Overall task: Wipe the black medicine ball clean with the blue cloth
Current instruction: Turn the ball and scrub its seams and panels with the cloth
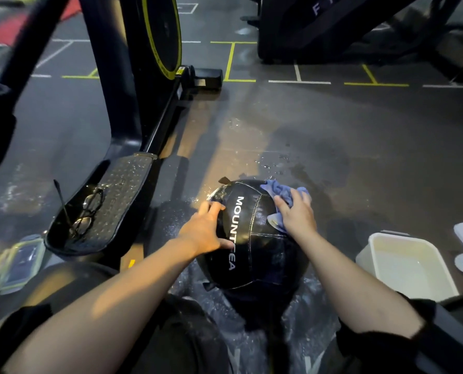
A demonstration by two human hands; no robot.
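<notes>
A black medicine ball [254,249] with white lettering rests on the wet floor between my knees. My left hand [204,230] lies flat on the ball's left side, fingers spread against it. My right hand [297,214] presses a crumpled blue cloth [281,191] onto the ball's upper right side. Part of the cloth sticks out beyond my fingers at the top; the rest is hidden under my palm.
A white tub [405,268] stands on the floor to the right. A black exercise machine [133,76] rises at the left, with eyeglasses [88,211] on its foot pedal [100,203]. A lidded container [19,263] sits at far left. Water drops dot the floor beyond the ball.
</notes>
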